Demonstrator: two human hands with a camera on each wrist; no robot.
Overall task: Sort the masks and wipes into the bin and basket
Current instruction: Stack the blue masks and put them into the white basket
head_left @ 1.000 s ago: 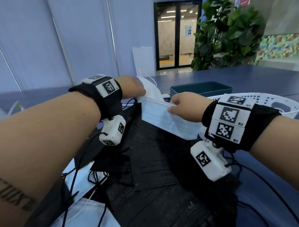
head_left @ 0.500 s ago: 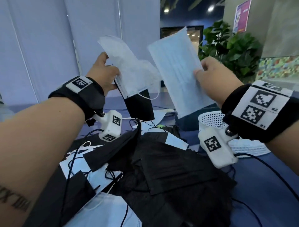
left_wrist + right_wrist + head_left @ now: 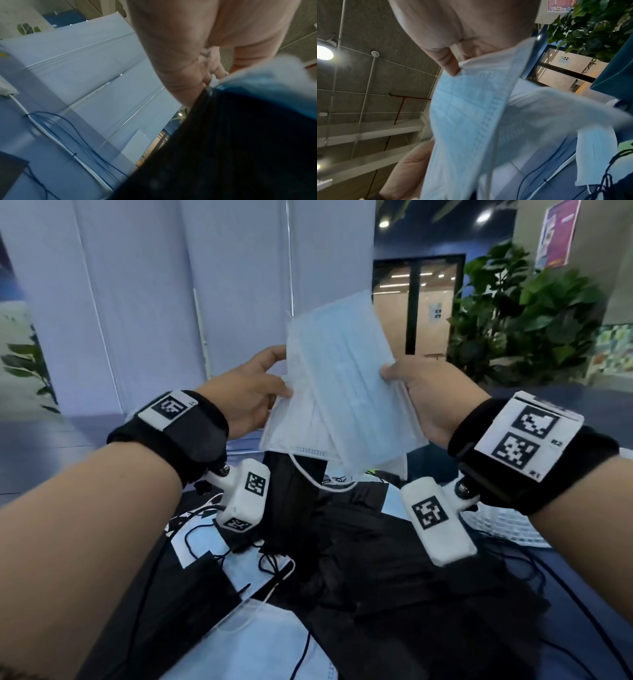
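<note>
Both hands hold masks up in the air above the table. My left hand (image 3: 255, 392) grips a white mask (image 3: 294, 419) together with a black mask (image 3: 291, 491) that hangs below it. My right hand (image 3: 428, 395) pinches a light blue mask (image 3: 352, 392) by its right edge, and that mask lies over the white one. In the right wrist view the thumb (image 3: 448, 63) presses the blue mask (image 3: 464, 108). In the left wrist view the black mask (image 3: 231, 148) fills the lower right. A pile of black masks (image 3: 394, 570) and white masks (image 3: 260, 645) covers the table below.
A white perforated basket (image 3: 503, 525) shows at the right, behind my right wrist. Black cables (image 3: 548, 583) trail over the dark blue table (image 3: 599, 594). A large green plant (image 3: 520, 320) stands at the back right, pale partition panels (image 3: 137, 302) at the back left.
The two hands have come together: the blue mask in my right hand has moved left and now overlaps the white mask in my left hand. Both hands have dropped a little.
</note>
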